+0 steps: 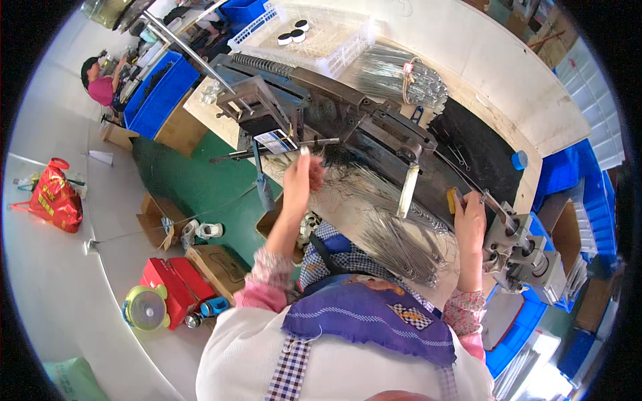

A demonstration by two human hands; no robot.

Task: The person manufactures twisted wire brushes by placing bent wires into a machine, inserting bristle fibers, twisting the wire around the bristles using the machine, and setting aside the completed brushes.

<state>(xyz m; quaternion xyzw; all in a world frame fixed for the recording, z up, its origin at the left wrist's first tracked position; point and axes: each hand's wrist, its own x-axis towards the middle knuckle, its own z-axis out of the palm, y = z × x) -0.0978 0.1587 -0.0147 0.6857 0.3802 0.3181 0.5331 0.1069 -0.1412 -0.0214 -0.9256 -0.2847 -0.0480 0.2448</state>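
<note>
The left hand (299, 175) is raised in front of the dark metal press machine (314, 107) that runs slantwise across the worktop (535, 87), its fingers bunched together around a small reddish bundle; what exactly it pinches is too blurred to tell. Just beyond its fingertips a thin steel rod (274, 150) juts out from the machine's front block. The right hand (470, 217) is at the right end of the machine, fingers curled closed around a lever handle (491, 204), touching a small yellow block (455, 199) beside it. Between the two hands, on the near side of the machine, lies a spread heap of thin metal wires (394, 230), some hanging over the worktop's edge toward the person's checked apron. A pale flat strip (406, 190) hangs down from the machine over these wires. Behind the machine, a bagged bundle of shiny wires (401, 77) rests near a white plastic crate (314, 33) that holds a few small black-and-white round caps. To the right of the lever sits a grey motor unit (528, 257) over blue bins (575, 180). Left of the machine, down on the floor, lie a red bag (57, 197), red boxes (170, 281) and a small yellow-green fan (145, 307). Another person in a pink top (100, 83) works at the far left beside a blue tray (160, 93).
</note>
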